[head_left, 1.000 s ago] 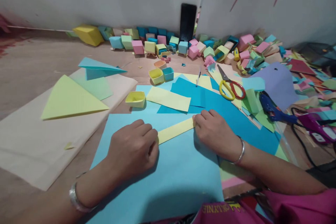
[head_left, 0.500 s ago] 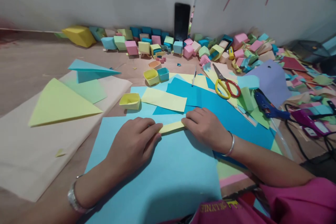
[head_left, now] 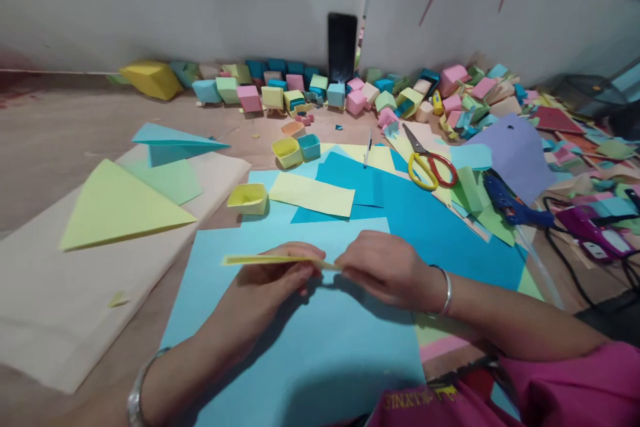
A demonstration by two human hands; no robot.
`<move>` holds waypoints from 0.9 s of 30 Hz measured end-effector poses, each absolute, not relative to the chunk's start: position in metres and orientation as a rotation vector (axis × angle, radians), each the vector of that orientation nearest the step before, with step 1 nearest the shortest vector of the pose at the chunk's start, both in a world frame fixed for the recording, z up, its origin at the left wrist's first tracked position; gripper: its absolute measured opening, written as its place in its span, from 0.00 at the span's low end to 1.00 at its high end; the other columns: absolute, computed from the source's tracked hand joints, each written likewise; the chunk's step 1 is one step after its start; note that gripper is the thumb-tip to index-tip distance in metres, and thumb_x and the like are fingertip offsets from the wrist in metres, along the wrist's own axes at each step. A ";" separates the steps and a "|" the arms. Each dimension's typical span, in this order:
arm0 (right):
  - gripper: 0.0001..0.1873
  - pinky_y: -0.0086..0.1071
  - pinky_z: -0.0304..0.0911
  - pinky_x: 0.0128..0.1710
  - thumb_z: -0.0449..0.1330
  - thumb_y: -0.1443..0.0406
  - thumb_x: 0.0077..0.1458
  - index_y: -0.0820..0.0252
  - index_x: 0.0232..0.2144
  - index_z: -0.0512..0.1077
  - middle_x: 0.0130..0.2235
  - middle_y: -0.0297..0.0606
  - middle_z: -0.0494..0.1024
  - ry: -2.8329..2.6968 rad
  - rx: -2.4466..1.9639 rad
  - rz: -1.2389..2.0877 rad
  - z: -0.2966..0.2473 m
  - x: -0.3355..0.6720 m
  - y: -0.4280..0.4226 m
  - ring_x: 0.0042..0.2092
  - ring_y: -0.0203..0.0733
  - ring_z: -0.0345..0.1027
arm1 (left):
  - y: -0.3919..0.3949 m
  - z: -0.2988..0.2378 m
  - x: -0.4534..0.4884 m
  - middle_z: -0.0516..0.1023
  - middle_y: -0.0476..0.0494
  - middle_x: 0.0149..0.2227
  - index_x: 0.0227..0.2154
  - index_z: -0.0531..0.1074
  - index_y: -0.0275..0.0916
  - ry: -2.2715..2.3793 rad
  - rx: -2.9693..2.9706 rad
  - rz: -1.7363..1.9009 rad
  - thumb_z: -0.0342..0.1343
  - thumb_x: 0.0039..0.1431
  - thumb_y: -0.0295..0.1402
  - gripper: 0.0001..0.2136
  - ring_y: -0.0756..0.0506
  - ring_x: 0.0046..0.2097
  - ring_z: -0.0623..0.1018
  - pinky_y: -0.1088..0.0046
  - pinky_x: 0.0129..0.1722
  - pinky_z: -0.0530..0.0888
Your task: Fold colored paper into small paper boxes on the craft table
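A narrow folded strip of pale yellow paper (head_left: 265, 259) is held between my two hands, just above a light blue sheet (head_left: 300, 347). My left hand (head_left: 280, 287) pinches it with the thumb below, and its free end sticks out to the left. At the strip's right end, the fingertips of my right hand (head_left: 383, 270) are closed on it. Beyond my hands lies a flat pale yellow paper rectangle (head_left: 313, 195). Next to it stands a small open yellow paper box (head_left: 248, 199). Farther back, yellow (head_left: 287, 153), blue (head_left: 309, 147) and orange paper boxes (head_left: 293, 129) sit together.
Scissors (head_left: 425, 167), a pen (head_left: 368, 149) and a blue glue gun (head_left: 515, 203) lie to the right. Paper cubes (head_left: 273, 97) line the wall, where a phone (head_left: 342, 47) leans upright. Folded yellow paper (head_left: 120, 210) and a blue paper plane (head_left: 175, 143) lie left.
The strip has come up off the blue sheet and shifted left, so its end now projects past my left hand. My left hand has turned thumb-up, and my hands are closer together.
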State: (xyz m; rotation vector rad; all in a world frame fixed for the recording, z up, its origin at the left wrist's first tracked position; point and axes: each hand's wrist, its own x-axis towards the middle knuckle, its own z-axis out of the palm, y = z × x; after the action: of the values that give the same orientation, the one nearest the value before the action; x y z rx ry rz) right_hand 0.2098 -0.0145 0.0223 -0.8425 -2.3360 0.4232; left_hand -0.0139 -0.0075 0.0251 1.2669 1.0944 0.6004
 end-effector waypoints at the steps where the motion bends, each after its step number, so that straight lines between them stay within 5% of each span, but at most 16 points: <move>1: 0.07 0.30 0.62 0.36 0.53 0.66 0.62 0.63 0.36 0.71 0.32 0.38 0.77 -2.412 -0.753 0.400 0.020 0.209 -0.016 0.35 0.36 0.67 | -0.008 0.025 -0.013 0.73 0.45 0.29 0.34 0.73 0.37 1.080 1.240 0.601 0.55 0.59 0.40 0.10 0.49 0.30 0.71 0.70 0.30 0.70; 5: 0.18 0.30 0.62 0.33 0.53 0.54 0.62 0.64 0.36 0.71 0.29 0.38 0.75 -2.501 -0.503 0.346 0.019 0.206 -0.017 0.32 0.35 0.66 | -0.006 0.026 -0.014 0.71 0.49 0.23 0.33 0.72 0.38 1.016 1.076 0.622 0.53 0.61 0.41 0.11 0.53 0.23 0.65 0.75 0.22 0.63; 8: 0.12 0.30 0.63 0.34 0.54 0.61 0.63 0.65 0.41 0.71 0.32 0.39 0.75 -2.327 -0.645 0.242 0.025 0.209 -0.017 0.34 0.35 0.67 | -0.004 0.030 -0.017 0.66 0.54 0.19 0.32 0.69 0.39 0.947 1.008 0.562 0.54 0.61 0.41 0.10 0.55 0.19 0.58 0.79 0.18 0.56; 11: 0.14 0.33 0.64 0.38 0.59 0.71 0.57 0.59 0.47 0.71 0.35 0.38 0.74 -2.190 -0.888 -0.101 0.032 0.214 -0.019 0.38 0.38 0.66 | -0.005 0.035 -0.019 0.69 0.51 0.23 0.35 0.71 0.39 0.898 1.085 0.404 0.53 0.61 0.40 0.10 0.54 0.23 0.64 0.78 0.21 0.60; 15: 0.17 0.35 0.64 0.42 0.63 0.71 0.53 0.49 0.45 0.73 0.41 0.38 0.73 -2.242 -0.907 -0.417 0.032 0.219 -0.019 0.44 0.42 0.64 | -0.006 0.039 -0.021 0.76 0.46 0.35 0.44 0.72 0.41 0.912 1.494 0.296 0.46 0.65 0.40 0.14 0.48 0.34 0.72 0.74 0.31 0.68; 21: 0.08 0.38 0.60 0.40 0.57 0.71 0.57 0.56 0.38 0.74 0.43 0.39 0.76 -2.314 -0.986 -0.257 0.023 0.220 -0.014 0.44 0.42 0.66 | -0.006 0.040 -0.022 0.71 0.51 0.26 0.50 0.69 0.41 1.083 1.861 0.354 0.43 0.65 0.42 0.17 0.50 0.27 0.69 0.75 0.26 0.64; 27: 0.06 0.37 0.58 0.39 0.57 0.71 0.57 0.57 0.35 0.73 0.41 0.39 0.78 -2.319 -1.047 -0.267 0.023 0.220 -0.011 0.43 0.42 0.66 | -0.004 0.039 -0.020 0.78 0.44 0.37 0.45 0.75 0.40 1.140 1.916 0.363 0.55 0.57 0.43 0.17 0.45 0.35 0.74 0.71 0.33 0.70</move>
State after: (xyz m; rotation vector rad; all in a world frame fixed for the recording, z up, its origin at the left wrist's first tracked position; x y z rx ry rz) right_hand 0.2203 -0.0108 0.0230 -1.0471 -2.3186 -0.2674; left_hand -0.0197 -0.0040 0.0388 1.9157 1.1402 0.3632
